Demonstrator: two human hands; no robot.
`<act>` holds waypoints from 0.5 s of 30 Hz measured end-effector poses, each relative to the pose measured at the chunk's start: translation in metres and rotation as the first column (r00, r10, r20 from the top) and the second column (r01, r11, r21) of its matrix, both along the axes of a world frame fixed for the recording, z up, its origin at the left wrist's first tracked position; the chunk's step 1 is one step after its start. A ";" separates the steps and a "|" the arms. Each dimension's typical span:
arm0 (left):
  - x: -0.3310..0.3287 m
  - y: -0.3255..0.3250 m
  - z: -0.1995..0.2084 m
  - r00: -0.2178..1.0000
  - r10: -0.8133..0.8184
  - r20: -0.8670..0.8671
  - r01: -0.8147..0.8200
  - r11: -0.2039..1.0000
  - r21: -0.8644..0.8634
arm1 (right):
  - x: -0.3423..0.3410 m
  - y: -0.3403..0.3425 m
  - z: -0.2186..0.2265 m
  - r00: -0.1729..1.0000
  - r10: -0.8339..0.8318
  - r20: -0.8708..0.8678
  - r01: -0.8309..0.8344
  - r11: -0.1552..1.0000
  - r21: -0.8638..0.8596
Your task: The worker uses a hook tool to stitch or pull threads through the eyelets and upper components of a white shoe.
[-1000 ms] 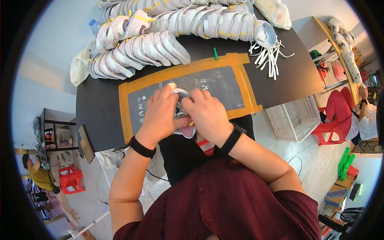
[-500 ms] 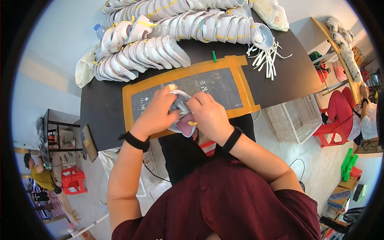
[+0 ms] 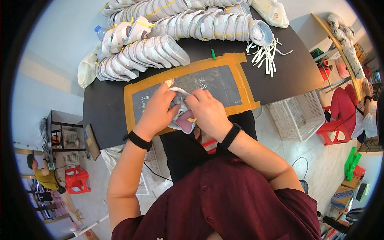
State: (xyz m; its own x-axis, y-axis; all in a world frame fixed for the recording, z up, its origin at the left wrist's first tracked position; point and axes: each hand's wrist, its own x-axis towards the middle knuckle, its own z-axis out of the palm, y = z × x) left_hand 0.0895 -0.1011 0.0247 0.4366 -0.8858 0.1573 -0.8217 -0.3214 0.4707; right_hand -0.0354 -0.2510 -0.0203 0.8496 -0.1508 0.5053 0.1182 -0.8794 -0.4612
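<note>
Between my hands, over the table's near edge, is a pale grey and white shoe upper (image 3: 185,121) with a mauve patch and a small yellow tab. My left hand (image 3: 157,110) grips its left side, the thumb bent in toward the opening. The fingers of my right hand (image 3: 210,114) are pinched on the upper's right edge near the collar. My palms hide part of the upper, and I cannot make out fine detail at the fingertips. Beneath them lies a dark panel (image 3: 218,82) bordered with yellow-brown tape.
Long stacks of nested shoe uppers (image 3: 144,58) line the table's far side. White laces (image 3: 266,58) hang from one stack. A green-handled tool (image 3: 213,54) lies beyond the panel. A white plastic crate (image 3: 298,116) stands at right. Other people work at far left and right.
Both hands stay on the shoe upper with only slight finger movement. The upper's lower end sits slightly higher, and the whole view has shifted a little.
</note>
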 end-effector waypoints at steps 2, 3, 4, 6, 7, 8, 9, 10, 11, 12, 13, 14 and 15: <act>-0.007 -0.004 0.003 0.999 0.033 -0.034 -0.035 0.997 -0.066 | 0.001 0.000 0.003 1.000 -0.005 -0.016 0.005 1.000 -0.008; -0.007 -0.005 0.004 0.999 0.032 -0.036 -0.034 0.997 -0.065 | 0.001 0.000 0.004 0.999 -0.004 -0.032 0.003 1.000 -0.018; -0.007 -0.006 0.006 1.000 -0.008 0.008 0.009 0.997 -0.076 | 0.001 0.001 0.004 0.999 -0.004 -0.035 0.004 1.000 -0.017; -0.005 -0.007 0.006 0.998 -0.046 0.053 0.050 0.995 -0.085 | 0.001 0.001 0.003 1.000 -0.008 -0.022 0.008 1.000 -0.021; -0.003 -0.007 0.006 0.994 -0.089 0.070 0.094 0.993 -0.070 | 0.001 0.001 0.003 1.000 -0.007 -0.022 0.007 1.000 -0.021; 0.000 -0.006 0.005 0.987 -0.133 0.086 0.138 0.989 -0.053 | 0.001 0.002 0.002 1.000 -0.013 -0.010 0.012 1.000 -0.027; 0.002 -0.005 0.004 0.987 -0.133 0.085 0.138 0.989 -0.053 | 0.001 0.003 0.002 1.000 -0.019 0.000 0.019 0.999 -0.032; 0.004 -0.004 0.003 0.987 -0.137 0.088 0.141 0.989 -0.042 | 0.000 0.003 0.002 1.000 -0.020 -0.001 0.020 0.999 -0.031; 0.005 -0.004 0.002 0.986 -0.142 0.091 0.145 0.989 -0.031 | 0.000 0.003 0.002 1.000 -0.015 0.002 0.015 0.999 -0.035; 0.005 -0.004 0.002 0.986 -0.142 0.090 0.145 0.989 -0.030 | 0.000 0.003 0.002 1.000 -0.010 0.004 0.010 0.999 -0.038; 0.006 -0.005 0.003 0.987 -0.133 0.090 0.135 0.991 -0.015 | -0.001 0.003 0.002 1.000 -0.011 0.003 0.011 0.999 -0.036; 0.006 -0.005 0.003 0.988 -0.124 0.092 0.125 0.992 0.001 | -0.001 0.003 0.002 1.000 -0.007 0.006 0.007 0.999 -0.032; 0.005 -0.006 0.003 0.988 -0.125 0.092 0.126 0.992 0.001 | -0.001 0.002 0.002 1.000 -0.003 0.010 0.004 1.000 -0.029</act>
